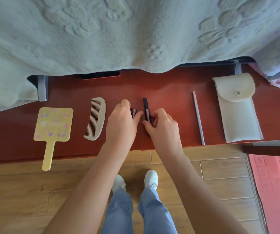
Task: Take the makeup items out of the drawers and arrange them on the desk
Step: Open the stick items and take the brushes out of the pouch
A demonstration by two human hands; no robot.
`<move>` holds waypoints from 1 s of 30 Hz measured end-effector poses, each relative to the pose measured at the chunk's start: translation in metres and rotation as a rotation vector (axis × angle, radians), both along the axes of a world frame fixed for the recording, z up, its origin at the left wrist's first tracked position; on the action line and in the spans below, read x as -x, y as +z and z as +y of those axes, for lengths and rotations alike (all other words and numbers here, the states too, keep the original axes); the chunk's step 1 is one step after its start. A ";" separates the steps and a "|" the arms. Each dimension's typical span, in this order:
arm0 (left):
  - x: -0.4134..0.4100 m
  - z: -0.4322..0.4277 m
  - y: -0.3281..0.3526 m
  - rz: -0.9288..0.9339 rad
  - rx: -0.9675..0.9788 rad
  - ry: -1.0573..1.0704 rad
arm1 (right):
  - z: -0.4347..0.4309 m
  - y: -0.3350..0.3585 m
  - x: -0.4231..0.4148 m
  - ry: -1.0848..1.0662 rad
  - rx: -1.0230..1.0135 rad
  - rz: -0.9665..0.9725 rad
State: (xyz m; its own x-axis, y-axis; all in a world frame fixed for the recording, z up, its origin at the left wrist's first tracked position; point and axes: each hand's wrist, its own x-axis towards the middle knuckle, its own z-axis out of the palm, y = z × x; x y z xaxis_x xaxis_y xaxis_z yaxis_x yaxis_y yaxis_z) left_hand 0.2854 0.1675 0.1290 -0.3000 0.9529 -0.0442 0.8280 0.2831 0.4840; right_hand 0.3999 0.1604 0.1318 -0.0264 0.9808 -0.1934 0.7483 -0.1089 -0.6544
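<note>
On the red-brown desk (169, 102) lies a row of items. At the left is a yellow hand mirror (53, 125), its handle sticking out over the front edge. Beside it lies a beige comb (96, 118). My left hand (123, 123) pinches a small dark item (134, 112) that is mostly hidden by its fingers. My right hand (163, 128) grips the lower end of a dark slim pen-shaped makeup stick (146, 108) lying on the desk. Further right lie a thin grey stick (198, 118) and a cream snap-flap pouch (238, 108).
A pale fluffy blanket (119, 31) hangs over the back of the desk and over a metal frame (43, 88). A dark flat object (100, 75) peeks from under it. Below the desk are wooden floor, my white shoes and a pink mat (277, 191).
</note>
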 end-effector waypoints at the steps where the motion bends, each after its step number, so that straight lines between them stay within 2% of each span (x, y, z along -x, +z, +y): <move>1: 0.000 0.000 0.002 0.011 -0.013 -0.001 | 0.000 0.001 -0.001 -0.002 -0.001 0.011; 4: 0.000 -0.001 0.009 0.061 -0.098 -0.036 | -0.002 0.005 -0.013 -0.033 -0.029 0.021; 7: -0.005 0.001 0.015 0.075 -0.224 -0.174 | -0.006 0.011 -0.039 -0.090 -0.098 -0.021; 12: -0.030 0.006 0.017 -0.116 -0.244 -0.328 | -0.009 0.017 -0.088 -0.220 -0.112 -0.181; 18: -0.074 0.011 0.021 -0.296 -0.209 -0.410 | -0.010 0.002 -0.112 -0.216 -0.023 -0.156; 21: -0.087 0.011 0.023 -0.408 -0.122 -0.368 | -0.011 -0.001 -0.115 -0.211 -0.010 -0.105; 24: -0.094 0.014 0.022 -0.522 0.018 -0.227 | -0.011 0.001 -0.118 -0.220 0.027 -0.030; 30: -0.097 0.019 0.026 -0.860 0.285 -0.086 | -0.023 0.017 -0.123 -0.129 0.226 0.301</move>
State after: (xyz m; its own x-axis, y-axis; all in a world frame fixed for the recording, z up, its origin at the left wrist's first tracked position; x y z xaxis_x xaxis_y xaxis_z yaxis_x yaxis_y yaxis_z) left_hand 0.3822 0.1868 0.1546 0.0171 0.8890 -0.4576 0.2370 0.4410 0.8656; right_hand 0.5226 0.1372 0.1489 0.0062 0.9132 -0.4074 0.4973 -0.3563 -0.7911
